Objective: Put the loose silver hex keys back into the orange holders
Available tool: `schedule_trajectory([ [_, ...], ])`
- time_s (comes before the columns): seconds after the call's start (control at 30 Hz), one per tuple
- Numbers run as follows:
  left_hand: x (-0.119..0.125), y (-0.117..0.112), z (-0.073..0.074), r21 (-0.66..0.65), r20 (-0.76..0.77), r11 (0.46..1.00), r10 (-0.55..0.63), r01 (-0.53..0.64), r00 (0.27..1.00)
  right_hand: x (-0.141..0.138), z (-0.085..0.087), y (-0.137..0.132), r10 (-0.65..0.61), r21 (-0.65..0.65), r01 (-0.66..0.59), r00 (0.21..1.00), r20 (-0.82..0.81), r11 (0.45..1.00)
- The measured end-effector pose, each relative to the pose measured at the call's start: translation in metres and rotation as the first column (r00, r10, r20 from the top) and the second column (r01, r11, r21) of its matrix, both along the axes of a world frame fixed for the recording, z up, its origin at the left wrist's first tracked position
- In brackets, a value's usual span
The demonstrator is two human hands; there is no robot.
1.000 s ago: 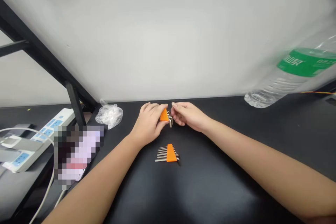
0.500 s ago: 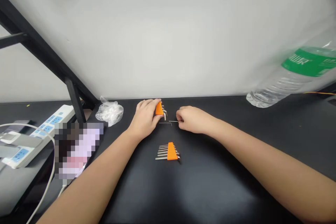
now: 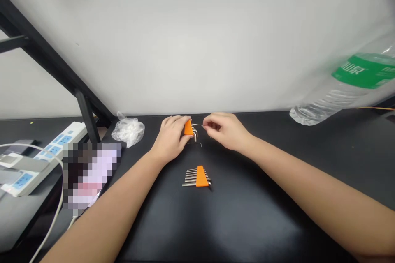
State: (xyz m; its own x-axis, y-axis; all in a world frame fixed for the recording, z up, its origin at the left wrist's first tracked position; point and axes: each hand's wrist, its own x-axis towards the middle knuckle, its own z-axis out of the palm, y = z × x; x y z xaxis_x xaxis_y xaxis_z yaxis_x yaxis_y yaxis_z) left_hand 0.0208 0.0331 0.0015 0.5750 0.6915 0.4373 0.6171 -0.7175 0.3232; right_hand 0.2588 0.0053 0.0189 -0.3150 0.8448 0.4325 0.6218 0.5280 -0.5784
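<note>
My left hand (image 3: pixel 171 136) grips an orange hex-key holder (image 3: pixel 188 127) near the back of the black table (image 3: pixel 253 213). My right hand (image 3: pixel 225 130) pinches a thin hex key (image 3: pixel 198 125), whose tip points at the holder. Another thin hex key (image 3: pixel 195 144) lies loose on the table just below the holder. Nearer to me a second orange holder (image 3: pixel 201 176) rests flat with several hex keys in it; neither hand touches it.
A crumpled clear plastic bag (image 3: pixel 128 130) sits left of my left hand. A clear water bottle with a green label (image 3: pixel 348 86) stands at the right. White power strips (image 3: pixel 40 160) and a cable lie at the left, beside a black frame post (image 3: pixel 84 118).
My right hand set one thin hex key down below the holder, then rose back toward the holder pinching another thin key. My left hand stayed on the orange holder.
</note>
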Motion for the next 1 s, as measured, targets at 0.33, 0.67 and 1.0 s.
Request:
schedule_trajectory([
  [0.33, -0.0004, -0.0009, 0.0002, 0.026, -0.023, 0.999, -0.020, 0.021, 1.000, -0.0006, 0.0000, -0.0027, -0.003, 0.154, -0.009, 0.997, 0.075, 0.988],
  [0.67, -0.0015, 0.0011, -0.0008, 0.062, -0.092, 0.997, -0.047, 0.053, 0.995, 0.0031, 0.0003, -0.0070, -0.007, 0.217, -0.063, 0.952, 0.307, 0.974],
  [1.0, 0.0013, -0.0033, -0.0006, 0.011, -0.049, 0.986, -0.164, 0.164, 0.985, -0.0004, 0.0057, -0.0063, 0.141, -0.226, -0.202, 0.955, -0.260, 0.953],
])
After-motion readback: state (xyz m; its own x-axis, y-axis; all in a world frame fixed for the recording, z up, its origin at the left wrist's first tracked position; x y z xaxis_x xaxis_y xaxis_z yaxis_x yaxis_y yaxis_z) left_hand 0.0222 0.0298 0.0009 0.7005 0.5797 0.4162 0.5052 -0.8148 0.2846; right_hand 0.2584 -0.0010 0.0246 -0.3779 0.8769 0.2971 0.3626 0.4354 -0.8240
